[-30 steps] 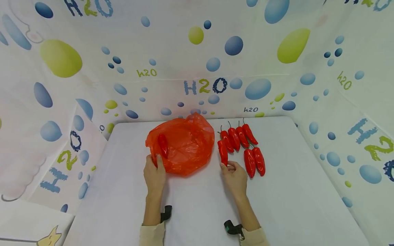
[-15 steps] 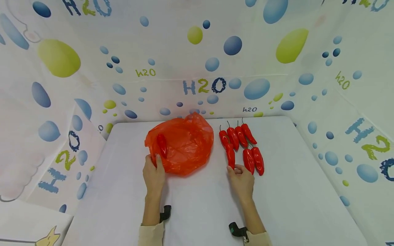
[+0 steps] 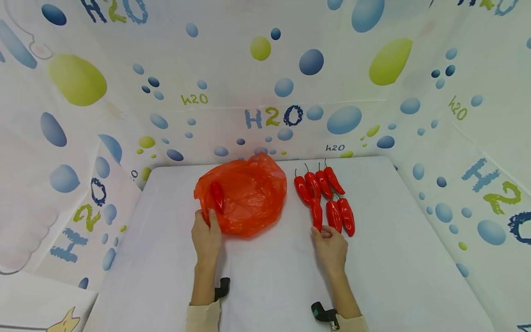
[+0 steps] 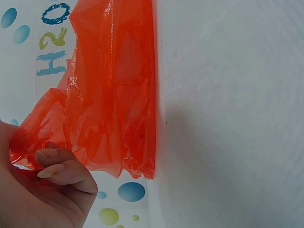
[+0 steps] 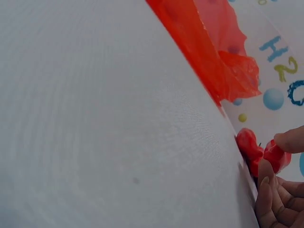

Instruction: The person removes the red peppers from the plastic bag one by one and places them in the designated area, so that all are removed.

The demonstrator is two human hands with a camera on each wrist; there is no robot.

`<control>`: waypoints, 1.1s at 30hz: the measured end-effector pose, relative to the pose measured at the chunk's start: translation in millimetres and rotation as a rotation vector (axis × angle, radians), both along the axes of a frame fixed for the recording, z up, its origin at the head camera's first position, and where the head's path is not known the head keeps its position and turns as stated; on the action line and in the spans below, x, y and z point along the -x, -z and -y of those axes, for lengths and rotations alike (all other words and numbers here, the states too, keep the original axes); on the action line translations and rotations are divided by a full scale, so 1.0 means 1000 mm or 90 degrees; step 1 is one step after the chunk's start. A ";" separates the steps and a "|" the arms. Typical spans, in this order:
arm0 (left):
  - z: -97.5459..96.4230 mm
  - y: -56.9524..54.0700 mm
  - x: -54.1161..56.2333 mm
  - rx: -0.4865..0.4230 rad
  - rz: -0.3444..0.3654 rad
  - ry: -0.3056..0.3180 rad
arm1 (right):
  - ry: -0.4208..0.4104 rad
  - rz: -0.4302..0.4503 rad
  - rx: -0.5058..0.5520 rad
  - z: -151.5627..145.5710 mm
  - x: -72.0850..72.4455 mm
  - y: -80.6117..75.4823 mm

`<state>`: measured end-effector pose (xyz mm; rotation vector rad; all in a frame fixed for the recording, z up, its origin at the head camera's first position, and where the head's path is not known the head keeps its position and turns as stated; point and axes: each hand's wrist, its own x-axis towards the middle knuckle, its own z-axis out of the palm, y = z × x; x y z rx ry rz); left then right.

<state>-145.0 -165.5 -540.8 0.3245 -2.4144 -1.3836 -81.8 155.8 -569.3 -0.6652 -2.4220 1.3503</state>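
Observation:
An orange-red plastic bag (image 3: 257, 207) lies spread with its mouth wide on the table, and one red chili pepper (image 3: 217, 197) shows in its left part. My left hand (image 3: 207, 237) pinches the bag's near-left rim between thumb and fingers; the left wrist view shows the gathered film (image 4: 52, 114) there. My right hand (image 3: 332, 249) pinches the lower tip of another red chili pepper (image 3: 316, 214), its stem end pointing away from me. That pepper stands left of two front peppers (image 3: 334, 216). In the right wrist view, thumb and fingers hold its tip (image 5: 277, 156).
Several more red chili peppers (image 3: 312, 183) form a back row, stems toward the wall. A white table (image 3: 265, 286) carries everything. Its back edge meets a patterned wall covering (image 3: 265, 83), with more of that covering at both sides.
My right hand has moved right with the pepper, away from the bag and up beside the front peppers. The left hand keeps its hold on the bag rim.

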 end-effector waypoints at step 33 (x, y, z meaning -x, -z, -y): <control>-0.001 0.000 -0.001 -0.005 0.006 0.005 | 0.021 0.017 -0.015 -0.020 -0.008 0.006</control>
